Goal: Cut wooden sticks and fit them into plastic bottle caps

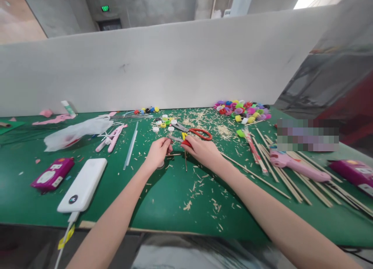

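Note:
In the middle of the green table, my left hand [159, 151] is closed, fingertips pinched on something small that the fingers mostly hide. My right hand [202, 150] grips a red-handled knife [176, 139], its metal blade pointing left to my left fingertips. A short thin stick [174, 155] shows between the hands, and a dark thin rod [185, 162] lies below the right fingers. Just beyond lie orange-handled scissors [201, 134], blades apart, beside several white, yellow and green bottle caps [163, 125].
Wood shavings [223, 131] litter the table. To the right are wooden sticks [291, 183], a pink glue gun [300, 168] and a heap of colourful caps [241, 111]. A white power bank [84, 183], purple pack [54, 175] and plastic bag [78, 133] lie left. A white partition [163, 67] stands behind.

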The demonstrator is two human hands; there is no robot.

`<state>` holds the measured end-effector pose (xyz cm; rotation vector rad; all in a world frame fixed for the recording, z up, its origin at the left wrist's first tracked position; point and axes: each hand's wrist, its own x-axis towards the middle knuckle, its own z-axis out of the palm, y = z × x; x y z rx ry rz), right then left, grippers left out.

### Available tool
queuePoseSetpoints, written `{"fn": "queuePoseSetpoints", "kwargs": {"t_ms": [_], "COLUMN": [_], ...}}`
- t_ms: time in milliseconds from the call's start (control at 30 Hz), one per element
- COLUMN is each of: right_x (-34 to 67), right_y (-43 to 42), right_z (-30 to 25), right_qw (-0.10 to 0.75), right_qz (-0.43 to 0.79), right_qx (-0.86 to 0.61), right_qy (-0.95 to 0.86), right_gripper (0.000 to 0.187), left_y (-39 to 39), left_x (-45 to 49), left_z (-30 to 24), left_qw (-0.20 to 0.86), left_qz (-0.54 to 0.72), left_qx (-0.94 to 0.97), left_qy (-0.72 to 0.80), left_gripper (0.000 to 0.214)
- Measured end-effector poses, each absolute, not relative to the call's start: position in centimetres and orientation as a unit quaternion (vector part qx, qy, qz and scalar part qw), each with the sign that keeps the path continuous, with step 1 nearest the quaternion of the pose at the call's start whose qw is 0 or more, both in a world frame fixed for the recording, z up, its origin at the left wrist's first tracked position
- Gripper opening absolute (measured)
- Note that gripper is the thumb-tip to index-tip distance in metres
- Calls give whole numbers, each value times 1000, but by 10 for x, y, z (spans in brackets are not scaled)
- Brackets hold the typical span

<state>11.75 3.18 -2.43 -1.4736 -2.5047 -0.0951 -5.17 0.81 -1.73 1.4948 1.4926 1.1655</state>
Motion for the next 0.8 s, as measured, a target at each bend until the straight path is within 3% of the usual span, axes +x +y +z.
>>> {"fn": "queuePoseSetpoints", "kwargs": {"t_ms": [133,267,467,633,800], "right_x": [116,112,88,49,52], "right_y": [30,32,51,73,119], "right_z": [-27,-28,-12,-6,0], "right_qw": [83,57,17,31,28], "right_qz": [-82,-120,-176,-168,-98], "right_qx": [-497,-502,-478,-437,-623], "right_qy": [-860,-854,-860,-883,-775], "right_gripper": [41,47,53,50,41], "left_y": [4,0,9,17,4], "left_x": [-53,-51,-54,-69,-58], "left_z": [-17,-17,-12,-8,-17], "left_qw": [312,337,433,430,428], "left_qz": [435,456,556,620,564], "left_qx": [607,574,391,296,353], "left_qy": [588,591,592,586,612], "left_gripper": [30,30,25,25,22]}}
